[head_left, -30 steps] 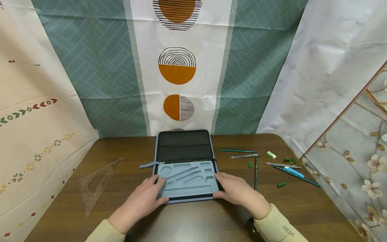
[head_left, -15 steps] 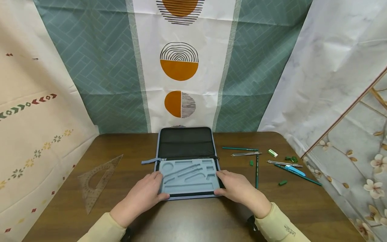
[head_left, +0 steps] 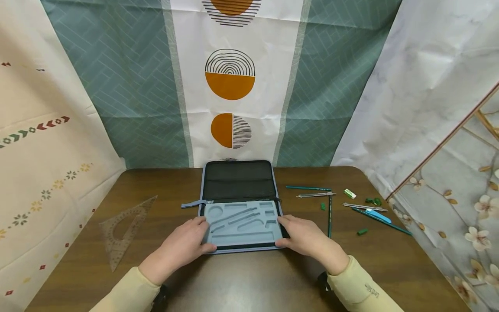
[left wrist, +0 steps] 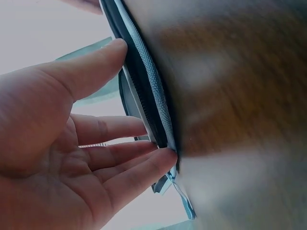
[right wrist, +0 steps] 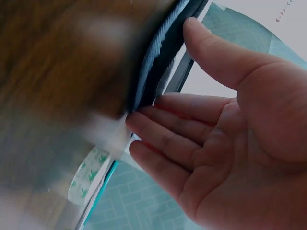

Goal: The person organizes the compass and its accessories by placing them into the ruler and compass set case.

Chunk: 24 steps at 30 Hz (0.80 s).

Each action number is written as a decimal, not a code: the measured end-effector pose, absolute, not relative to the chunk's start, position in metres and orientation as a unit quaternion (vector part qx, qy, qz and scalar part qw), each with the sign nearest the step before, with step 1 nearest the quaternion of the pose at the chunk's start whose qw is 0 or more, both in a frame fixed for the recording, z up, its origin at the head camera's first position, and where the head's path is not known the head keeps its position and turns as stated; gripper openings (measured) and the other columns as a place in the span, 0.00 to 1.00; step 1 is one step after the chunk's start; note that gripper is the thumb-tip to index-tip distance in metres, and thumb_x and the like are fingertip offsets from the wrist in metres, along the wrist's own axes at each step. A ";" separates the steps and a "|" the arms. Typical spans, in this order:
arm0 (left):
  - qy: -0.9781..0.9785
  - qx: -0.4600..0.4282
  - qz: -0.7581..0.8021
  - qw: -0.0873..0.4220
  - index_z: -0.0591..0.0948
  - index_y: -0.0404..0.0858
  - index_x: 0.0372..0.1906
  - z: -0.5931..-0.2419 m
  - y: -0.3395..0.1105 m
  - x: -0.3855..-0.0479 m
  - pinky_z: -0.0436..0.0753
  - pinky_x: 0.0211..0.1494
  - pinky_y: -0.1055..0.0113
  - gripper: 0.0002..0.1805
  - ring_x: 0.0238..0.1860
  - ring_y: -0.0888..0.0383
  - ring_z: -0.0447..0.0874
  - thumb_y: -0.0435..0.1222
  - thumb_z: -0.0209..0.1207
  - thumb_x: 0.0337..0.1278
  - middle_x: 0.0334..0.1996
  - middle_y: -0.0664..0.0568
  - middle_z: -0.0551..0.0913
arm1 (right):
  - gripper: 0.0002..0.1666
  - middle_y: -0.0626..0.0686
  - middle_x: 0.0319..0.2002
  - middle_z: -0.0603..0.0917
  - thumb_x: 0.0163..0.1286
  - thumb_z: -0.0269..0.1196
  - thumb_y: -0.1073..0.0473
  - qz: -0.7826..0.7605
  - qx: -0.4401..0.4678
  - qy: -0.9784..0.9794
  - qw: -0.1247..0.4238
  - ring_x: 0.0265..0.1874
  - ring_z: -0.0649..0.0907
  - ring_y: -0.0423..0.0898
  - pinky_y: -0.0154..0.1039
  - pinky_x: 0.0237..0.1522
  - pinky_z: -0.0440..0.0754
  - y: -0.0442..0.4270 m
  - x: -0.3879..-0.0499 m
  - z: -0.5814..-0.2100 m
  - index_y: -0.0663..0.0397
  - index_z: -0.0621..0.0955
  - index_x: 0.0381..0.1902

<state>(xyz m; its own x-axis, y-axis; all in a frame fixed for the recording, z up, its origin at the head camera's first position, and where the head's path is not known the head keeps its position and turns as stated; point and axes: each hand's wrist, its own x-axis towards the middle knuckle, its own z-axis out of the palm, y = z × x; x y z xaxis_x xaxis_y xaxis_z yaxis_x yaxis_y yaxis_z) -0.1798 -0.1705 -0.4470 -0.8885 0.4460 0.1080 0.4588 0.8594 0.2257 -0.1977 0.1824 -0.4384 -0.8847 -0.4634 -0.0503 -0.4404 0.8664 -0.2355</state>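
Observation:
An unzipped case [head_left: 238,181] lies open on the table, its black lid panel at the back and a light blue tray [head_left: 241,238] with shaped hollows at the front. My left hand [head_left: 181,245] touches the case's left edge, thumb at the front corner; in the left wrist view the hand [left wrist: 91,139] has its fingertips on the zipped rim [left wrist: 156,91]. On the other side my right hand [head_left: 306,237] touches the right edge, and in the right wrist view the hand's [right wrist: 230,110] fingers lie fairly straight against the rim [right wrist: 151,62].
A clear set square [head_left: 124,229] lies to the left. On the right are green pencils [head_left: 329,216], metal compasses [head_left: 316,195], an eraser [head_left: 349,193], a blue item [head_left: 378,216] and small green pieces [head_left: 362,232]. Patterned cloths hang behind the table [head_left: 249,281].
The whole head view has shifted slightly. My left fingers have moved from over the tray's left part to its edge; my right hand stays at the right edge.

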 end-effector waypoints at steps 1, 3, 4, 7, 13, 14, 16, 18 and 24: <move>-0.964 -0.236 -0.121 0.027 0.84 0.23 0.56 -0.447 -0.171 -0.180 0.86 0.60 0.43 0.34 0.59 0.34 0.85 0.47 0.82 0.59 0.61 0.30 0.84 | 0.43 0.65 0.70 0.82 0.72 0.78 0.44 -0.113 -0.233 0.964 0.056 0.66 0.85 0.61 0.60 0.63 0.83 0.184 -0.199 -0.437 0.67 0.79 0.73; -0.964 -0.238 -0.115 0.028 0.85 0.24 0.56 -0.447 -0.171 -0.181 0.86 0.59 0.43 0.34 0.59 0.34 0.86 0.47 0.82 0.59 0.61 0.30 0.84 | 0.44 0.64 0.71 0.82 0.72 0.78 0.44 -0.118 -0.234 0.963 0.063 0.66 0.85 0.60 0.60 0.63 0.83 0.187 -0.201 -0.434 0.66 0.79 0.73; -0.964 -0.239 -0.113 0.029 0.85 0.24 0.56 -0.447 -0.171 -0.182 0.86 0.59 0.43 0.34 0.59 0.34 0.85 0.47 0.82 0.59 0.61 0.30 0.84 | 0.44 0.63 0.71 0.81 0.72 0.78 0.44 -0.120 -0.234 0.963 0.063 0.66 0.85 0.60 0.60 0.63 0.83 0.190 -0.203 -0.432 0.65 0.79 0.74; -0.964 -0.239 -0.112 0.030 0.85 0.24 0.56 -0.447 -0.171 -0.182 0.86 0.59 0.44 0.33 0.59 0.34 0.85 0.47 0.82 0.60 0.61 0.30 0.84 | 0.43 0.62 0.72 0.81 0.72 0.78 0.44 -0.126 -0.234 0.962 0.060 0.67 0.85 0.60 0.60 0.64 0.83 0.197 -0.208 -0.426 0.64 0.79 0.74; -0.965 -0.234 -0.113 0.025 0.85 0.25 0.57 -0.446 -0.172 -0.182 0.86 0.60 0.42 0.33 0.60 0.34 0.85 0.47 0.81 0.60 0.62 0.30 0.83 | 0.44 0.63 0.74 0.78 0.71 0.79 0.45 -0.126 -0.222 0.964 0.074 0.70 0.82 0.63 0.63 0.66 0.80 0.216 -0.216 -0.414 0.63 0.78 0.76; -0.965 -0.234 -0.112 0.024 0.85 0.25 0.57 -0.446 -0.172 -0.182 0.86 0.60 0.42 0.34 0.60 0.34 0.85 0.47 0.81 0.60 0.62 0.30 0.83 | 0.45 0.64 0.75 0.78 0.71 0.79 0.46 -0.126 -0.218 0.964 0.084 0.70 0.81 0.64 0.64 0.66 0.80 0.220 -0.217 -0.413 0.62 0.77 0.76; -0.965 -0.235 -0.111 0.024 0.85 0.25 0.57 -0.446 -0.172 -0.181 0.86 0.60 0.42 0.34 0.60 0.34 0.85 0.47 0.82 0.60 0.62 0.30 0.83 | 0.45 0.64 0.76 0.76 0.70 0.80 0.48 -0.126 -0.209 0.964 0.103 0.71 0.80 0.64 0.65 0.67 0.79 0.226 -0.218 -0.410 0.61 0.77 0.77; -0.965 -0.236 -0.110 0.025 0.85 0.25 0.57 -0.446 -0.171 -0.181 0.86 0.60 0.42 0.34 0.60 0.34 0.85 0.48 0.82 0.60 0.62 0.29 0.83 | 0.45 0.64 0.77 0.76 0.69 0.81 0.49 -0.122 -0.201 0.965 0.119 0.71 0.80 0.64 0.66 0.67 0.78 0.230 -0.218 -0.408 0.61 0.77 0.77; -0.965 -0.239 -0.107 0.020 0.84 0.25 0.58 -0.446 -0.170 -0.180 0.85 0.61 0.42 0.34 0.61 0.34 0.85 0.48 0.81 0.60 0.63 0.29 0.83 | 0.45 0.61 0.74 0.79 0.64 0.84 0.52 -0.100 -0.194 0.966 0.141 0.69 0.82 0.64 0.66 0.65 0.79 0.239 -0.217 -0.410 0.60 0.79 0.75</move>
<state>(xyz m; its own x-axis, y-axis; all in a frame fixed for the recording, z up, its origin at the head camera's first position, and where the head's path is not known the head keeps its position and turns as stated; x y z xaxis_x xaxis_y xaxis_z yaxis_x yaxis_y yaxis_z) -0.1801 -0.1703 -0.4463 -0.8848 0.4572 0.0900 0.4658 0.8625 0.1977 -0.2170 0.2386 -0.4097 -0.8852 -0.4025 -0.2334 -0.3464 0.9050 -0.2468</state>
